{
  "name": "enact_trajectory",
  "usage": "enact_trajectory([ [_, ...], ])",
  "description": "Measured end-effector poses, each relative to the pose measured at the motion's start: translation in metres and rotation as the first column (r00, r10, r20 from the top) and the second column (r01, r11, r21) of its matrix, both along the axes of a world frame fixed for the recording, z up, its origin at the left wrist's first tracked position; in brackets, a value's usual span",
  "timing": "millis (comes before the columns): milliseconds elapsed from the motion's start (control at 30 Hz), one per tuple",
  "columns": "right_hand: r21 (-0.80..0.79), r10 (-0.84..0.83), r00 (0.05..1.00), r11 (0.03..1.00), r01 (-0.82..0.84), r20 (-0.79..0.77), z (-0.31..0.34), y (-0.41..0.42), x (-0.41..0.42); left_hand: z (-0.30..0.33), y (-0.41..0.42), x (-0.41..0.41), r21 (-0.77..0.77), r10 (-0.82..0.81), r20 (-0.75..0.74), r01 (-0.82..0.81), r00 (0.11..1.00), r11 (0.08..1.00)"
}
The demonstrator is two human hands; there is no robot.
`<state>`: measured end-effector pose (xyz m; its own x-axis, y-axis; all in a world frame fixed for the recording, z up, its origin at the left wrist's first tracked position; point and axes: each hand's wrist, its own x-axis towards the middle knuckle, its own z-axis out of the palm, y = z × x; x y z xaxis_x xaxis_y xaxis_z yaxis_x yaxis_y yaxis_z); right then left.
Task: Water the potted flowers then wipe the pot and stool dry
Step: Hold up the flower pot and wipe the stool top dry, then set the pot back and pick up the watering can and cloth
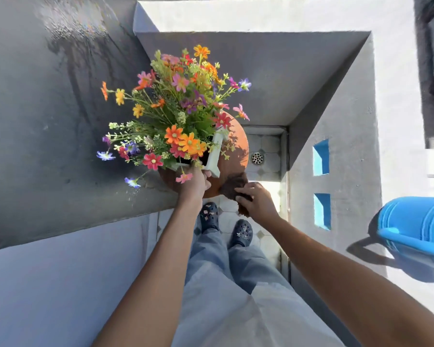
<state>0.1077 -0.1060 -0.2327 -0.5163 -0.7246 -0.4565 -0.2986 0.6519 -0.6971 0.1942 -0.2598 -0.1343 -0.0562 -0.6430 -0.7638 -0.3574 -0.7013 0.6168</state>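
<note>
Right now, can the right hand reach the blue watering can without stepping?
Probably yes. The right hand holds a brown cloth on the stool; the watering can sits on the ledge on that side, nothing between.

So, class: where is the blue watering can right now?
In the head view, the watering can sits at the far right edge on the sunlit ledge, away from the stool and both hands.
</note>
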Motion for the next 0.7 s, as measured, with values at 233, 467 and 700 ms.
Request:
enact_trajectory([
  [233, 0.023, -0.462, 0.533, 0.771, 0.637, 0.709, 0.025, 0.034, -0.001, -0.014, 0.035, -0.01, -0.122, -0.053, 0.019, 0.055, 0.998, 0.991],
  [467, 0.09, -0.373, 0.154, 0.56, 0.824, 0.915, 0.057, 0.067, 0.011, -0.032, 0.045, -0.012, -0.024, -0.052, -0.093, 0.05, 0.994, 0.998],
  [700, 0.046, -0.214, 0.052, 0.428, 0.903, 0.975, 0.096, 0.088, 0.031, -0.015, 0.058, 0.004, -0.019, -0.342, -0.015, 0.342, 0.94, 0.94],
])
